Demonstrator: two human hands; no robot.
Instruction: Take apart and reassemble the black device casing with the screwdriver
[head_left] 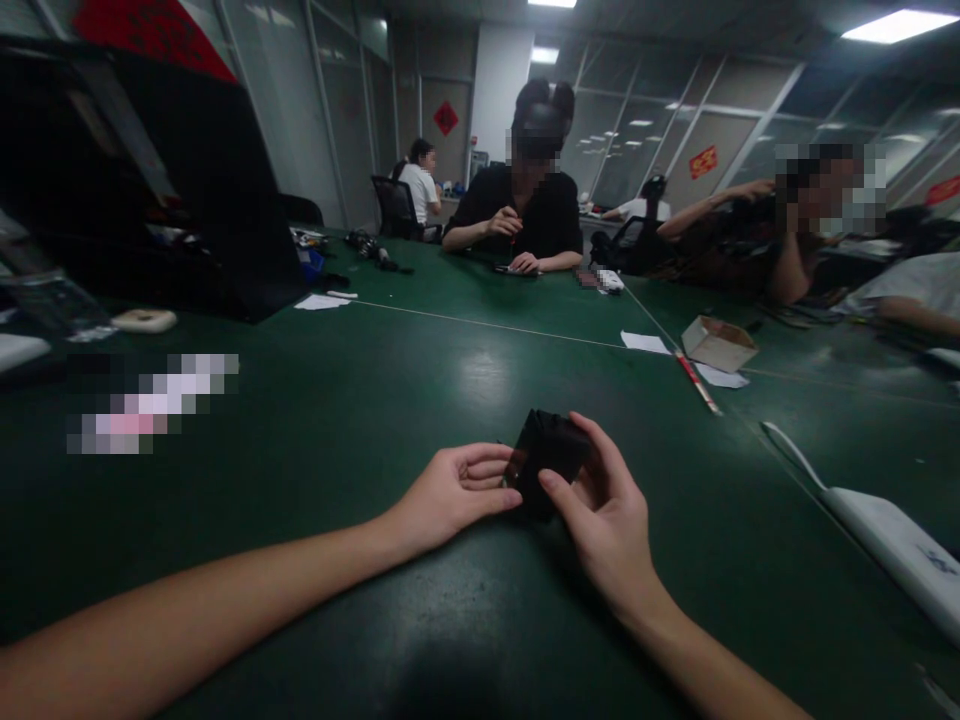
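A small black box-shaped object (pixel 553 455) is held just above the green tabletop, tilted slightly. My right hand (pixel 611 515) grips it from the right, thumb across the near face and fingers around the far side. From the left, my left hand (pixel 457 490) has its thumb and fingers closed at the box's left edge. The fingertips there are partly hidden behind it. What kind of box it is cannot be made out in the dim light.
Paper slips (pixel 645 343) and an open cardboard box (pixel 720 343) lie ahead to the right, near a red-and-white strip (pixel 697 383). A white flat device (pixel 896 550) with a strap sits at right. Across the green table (pixel 420 380), a person in black (pixel 517 215) handles something small.
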